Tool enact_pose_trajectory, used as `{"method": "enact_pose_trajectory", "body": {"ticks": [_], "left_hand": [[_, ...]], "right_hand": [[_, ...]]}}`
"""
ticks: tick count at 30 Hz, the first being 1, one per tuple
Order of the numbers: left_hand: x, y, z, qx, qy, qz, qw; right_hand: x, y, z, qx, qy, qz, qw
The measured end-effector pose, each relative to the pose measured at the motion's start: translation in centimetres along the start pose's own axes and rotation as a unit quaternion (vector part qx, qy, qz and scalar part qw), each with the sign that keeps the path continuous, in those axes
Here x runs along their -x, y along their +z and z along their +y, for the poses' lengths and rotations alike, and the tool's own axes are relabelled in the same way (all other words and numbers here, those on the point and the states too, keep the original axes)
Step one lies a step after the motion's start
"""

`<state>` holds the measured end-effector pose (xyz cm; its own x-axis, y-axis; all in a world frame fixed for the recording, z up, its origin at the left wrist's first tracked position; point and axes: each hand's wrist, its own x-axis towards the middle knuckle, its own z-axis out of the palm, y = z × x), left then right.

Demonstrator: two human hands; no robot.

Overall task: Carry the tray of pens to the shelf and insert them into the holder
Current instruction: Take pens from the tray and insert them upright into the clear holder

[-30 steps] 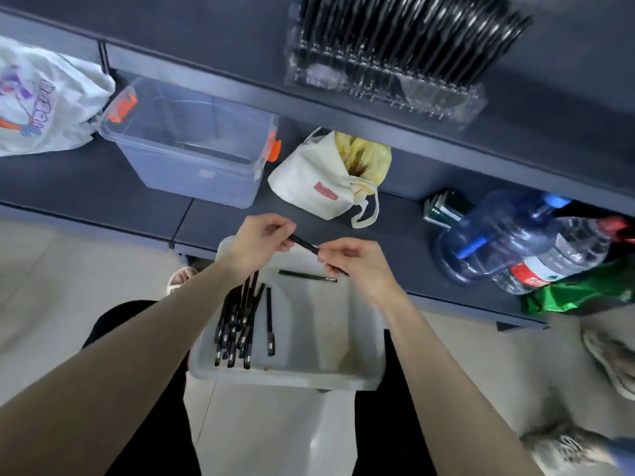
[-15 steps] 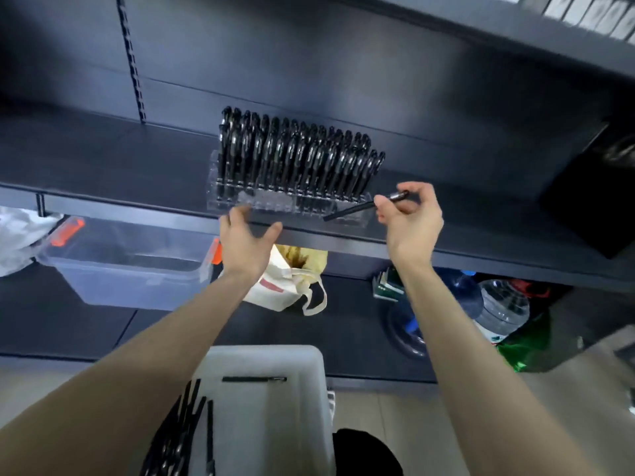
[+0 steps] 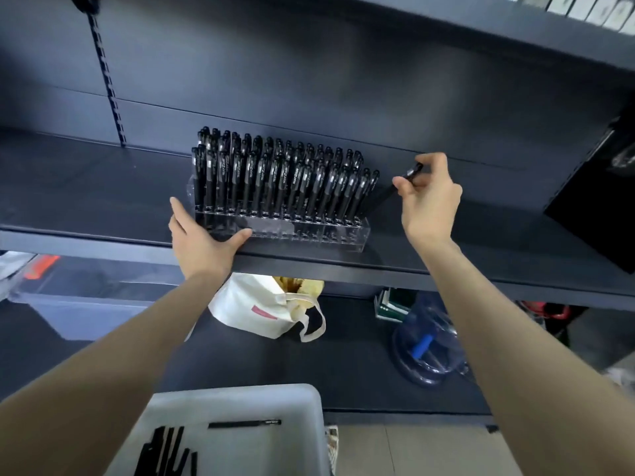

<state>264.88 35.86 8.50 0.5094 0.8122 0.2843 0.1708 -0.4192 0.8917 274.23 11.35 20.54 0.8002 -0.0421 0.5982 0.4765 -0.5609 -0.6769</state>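
Note:
A clear acrylic pen holder (image 3: 309, 231) stands on the dark shelf (image 3: 103, 201), filled with several upright black pens. My left hand (image 3: 201, 238) rests against the holder's front left corner, thumb along its front face. My right hand (image 3: 429, 201) pinches a black pen (image 3: 385, 195) near its cap; the pen slants down with its tip at the holder's right end. Below, a white tray (image 3: 302, 400) holds one loose pen (image 3: 244, 423) lying crosswise and several more pens (image 3: 168, 455) bunched at its left.
On the lower shelf sit a white tote bag (image 3: 261, 307), a clear storage bin with orange latches (image 3: 79, 293) and a large blue water bottle (image 3: 426, 345). A black box (image 3: 598, 207) stands at the right end of the holder's shelf.
The view rose from the tray to the shelf. My right hand carried the pen up to the holder's right end and tilted it steeper. My left hand left the pen and settled against the holder's front left corner.

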Motion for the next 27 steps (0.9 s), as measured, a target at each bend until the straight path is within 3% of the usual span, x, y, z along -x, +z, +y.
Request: {"method": "enact_pose_trajectory", "body": {"ticks": [13,27], "left_hand": [[-0.1,0.4,-1.1,0.006,0.017,0.027,0.999],[0.2,0.3,-0.9,0.003,0.012,0.017,1.0]], "right_hand": [[-0.3,2.7,0.9,0.087,-0.077,-0.074,0.99],[-1.0,2.7,0.4,0.168,-0.073,-0.121,0.976]]}}
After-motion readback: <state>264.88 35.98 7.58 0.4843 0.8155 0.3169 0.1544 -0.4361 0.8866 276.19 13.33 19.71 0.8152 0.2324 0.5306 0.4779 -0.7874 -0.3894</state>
